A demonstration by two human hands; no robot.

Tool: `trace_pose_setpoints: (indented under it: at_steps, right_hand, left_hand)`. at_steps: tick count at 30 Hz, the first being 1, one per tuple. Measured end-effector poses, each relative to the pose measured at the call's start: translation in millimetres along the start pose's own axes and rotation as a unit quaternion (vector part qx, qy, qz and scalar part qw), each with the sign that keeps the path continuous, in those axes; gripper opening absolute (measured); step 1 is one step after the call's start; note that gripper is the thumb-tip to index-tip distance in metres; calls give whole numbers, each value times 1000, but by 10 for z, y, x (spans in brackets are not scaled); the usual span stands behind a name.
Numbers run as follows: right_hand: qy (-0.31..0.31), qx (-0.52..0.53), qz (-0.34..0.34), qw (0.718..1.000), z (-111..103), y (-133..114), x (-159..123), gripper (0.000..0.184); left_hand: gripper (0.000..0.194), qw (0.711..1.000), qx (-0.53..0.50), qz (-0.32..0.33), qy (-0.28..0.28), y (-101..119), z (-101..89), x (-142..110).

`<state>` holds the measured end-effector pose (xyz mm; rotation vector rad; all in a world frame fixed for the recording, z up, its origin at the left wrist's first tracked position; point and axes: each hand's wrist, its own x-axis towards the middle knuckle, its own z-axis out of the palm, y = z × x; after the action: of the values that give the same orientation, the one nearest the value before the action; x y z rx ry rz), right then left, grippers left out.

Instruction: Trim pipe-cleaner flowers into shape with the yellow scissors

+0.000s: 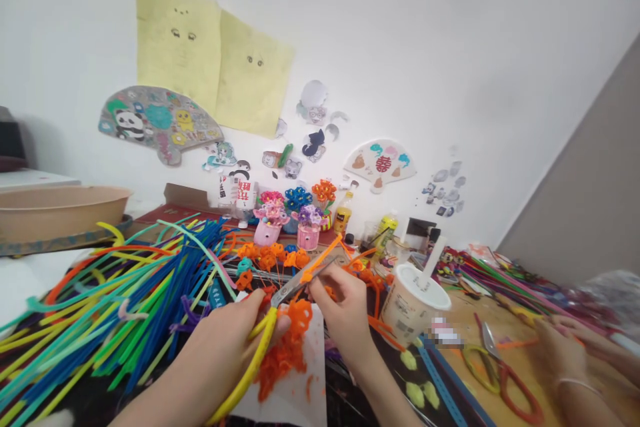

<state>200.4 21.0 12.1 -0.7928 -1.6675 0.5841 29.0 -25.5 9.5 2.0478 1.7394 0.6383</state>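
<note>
I am watching through the head camera and am reporting from the fingers outward. The left hand [245, 327] is gripping the yellow-handled scissors [290, 288], fingers curled around the handle. The right hand [345, 307] is pinching an orange fuzzy stem [323, 255] between thumb and fingers. That stem is lying across the blades, ahead of both hands and above the white paper [316, 403].

Risk, in my judgement: the right fingertips are sitting close to the blades, so a slip of the stem or a hurried squeeze could be nicking skin. A loose pinch could be letting the fuzzy stem twist, giving a ragged or misplaced cut. Loose fibre could be clogging the blades.

Orange fluff [285, 360] is covering part of the paper below. Orange flowers [270, 257] are standing just beyond the blades and are limiting forward reach. A white cup [407, 313] with a straw is standing beside the right forearm; an outward elbow movement could be tipping it. Coloured stems [165, 280] are crowding the left side. Farther right, a co-worker's hand [563, 347] is working near red-handled scissors [520, 393]. Potted flowers [307, 233] and a bottle [343, 215] are lining the back.
</note>
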Motion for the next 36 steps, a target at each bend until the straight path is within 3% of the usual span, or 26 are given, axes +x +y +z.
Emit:
trace_pose_setpoints:
  at_steps: [6,12,20,25,31,36]
  right_hand:
    - [2,-32,-26,999,-14,12,-1,18]
    - [-3,20,-15,1000,2,4,-17,19]
    - [-115,137,14,984,-98,5,66,17]
    - [-137,105,-14,985,-198,3,81,17]
    - [-112,-30,-89,989,-228,11,61,19]
    - [-75,-51,-100,991,-147,-42,41,21]
  left_hand:
    - [25,999,-25,18,11,-71,115,60]
    - [25,997,-55,39,28,-91,177,53]
    - [32,987,-134,87,-22,5,19,55]
    - [32,992,-97,83,-18,-2,31,40]
    - [32,1000,0,20,-19,47,13,18]
    - [36,999,46,0,-22,96,5,0]
